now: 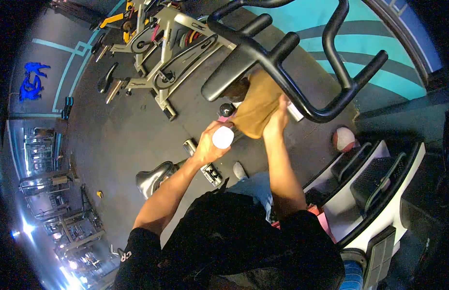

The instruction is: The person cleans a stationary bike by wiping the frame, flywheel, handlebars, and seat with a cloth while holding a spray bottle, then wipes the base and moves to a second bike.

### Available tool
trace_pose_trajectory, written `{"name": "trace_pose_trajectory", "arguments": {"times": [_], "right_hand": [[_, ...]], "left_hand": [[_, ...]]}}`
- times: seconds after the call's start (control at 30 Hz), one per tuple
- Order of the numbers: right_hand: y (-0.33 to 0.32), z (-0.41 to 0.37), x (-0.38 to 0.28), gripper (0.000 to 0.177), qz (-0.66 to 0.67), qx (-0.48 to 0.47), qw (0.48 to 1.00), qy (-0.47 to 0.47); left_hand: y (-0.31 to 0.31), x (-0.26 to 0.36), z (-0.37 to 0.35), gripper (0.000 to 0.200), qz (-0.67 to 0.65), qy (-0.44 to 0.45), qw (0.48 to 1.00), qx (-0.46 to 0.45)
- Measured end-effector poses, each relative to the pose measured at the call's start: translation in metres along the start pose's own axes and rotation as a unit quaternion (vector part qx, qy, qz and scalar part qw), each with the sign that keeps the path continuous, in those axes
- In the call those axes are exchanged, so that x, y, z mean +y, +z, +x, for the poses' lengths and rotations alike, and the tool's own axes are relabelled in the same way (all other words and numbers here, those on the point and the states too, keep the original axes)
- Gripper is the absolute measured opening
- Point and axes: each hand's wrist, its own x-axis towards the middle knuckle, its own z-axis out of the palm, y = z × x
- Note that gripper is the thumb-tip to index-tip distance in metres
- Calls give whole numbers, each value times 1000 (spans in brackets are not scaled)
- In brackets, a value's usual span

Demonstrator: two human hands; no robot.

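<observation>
My left hand (212,144) is closed around a white, round-ended object (223,137), seen end-on, so its full shape is hidden. A small pink part shows just beyond it, close to a black knob (227,110). My right hand (276,121) grips a brown cloth (257,104), which hangs spread out below the handlebar. Over the cloth's upper part stretches the black handlebar (311,108) of an exercise bike. The bike's silver-and-black saddle (154,179) lies to the left of my left forearm.
More exercise bikes (164,63) stand at the upper left. To the right are a red-and-white ball (344,139) and a white-edged machine with black pedals (379,181). Gym racks (65,222) line the far left. My shoe (240,170) is on the dark floor.
</observation>
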Motion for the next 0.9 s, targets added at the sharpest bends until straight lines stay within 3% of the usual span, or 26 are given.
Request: {"name": "trace_pose_trajectory", "arguments": {"times": [0.1,0.13,0.17,0.23,0.27,0.3,0.37,0.47,0.5,0.6,0.67,0.7,0.77,0.83,0.9], "right_hand": [[-1,90,7,45,52,-151,986,-56],[14,108,30,43,-50,-71,989,-123],[25,97,40,43,-47,-71,989,-122],[45,64,51,52,-236,-57,936,-254],[46,47,63,55,-228,15,923,-309],[46,16,53,56,-234,19,931,-280],[-1,29,75,54,-101,-18,973,-207],[-10,-26,24,51,101,-39,994,10],[-9,-28,5,54,81,5,997,8],[-1,2,-15,57,87,15,996,14],[4,45,14,59,-7,2,997,-80],[-19,81,48,58,-134,26,976,-168],[-5,34,54,54,-165,-17,954,-249],[-1,-24,53,52,-150,-15,966,-210],[-5,-77,51,50,-357,-43,898,-252]], "left_hand": [[3,1,-18,43,-13,-58,998,-7],[5,-5,-23,42,-12,-46,999,-6],[5,-8,-27,42,-11,-34,999,-5],[1,-7,-35,41,-19,-49,999,-2],[-2,-8,-37,40,-31,-67,997,5],[-5,-7,-40,40,-32,-70,997,8],[-10,-6,-45,38,-17,-72,997,23],[-15,-11,-54,52,-35,-78,996,22],[-15,-13,-57,52,-42,-81,995,31],[-17,-17,-70,51,-22,-70,996,43],[-18,-16,-78,51,-41,-85,994,54],[-19,-15,-80,51,-52,-95,992,61],[-20,-17,-92,49,-52,-111,990,66],[-26,-7,-100,41,-94,-127,980,121],[-26,-13,-114,42,-85,-109,978,156]]}}
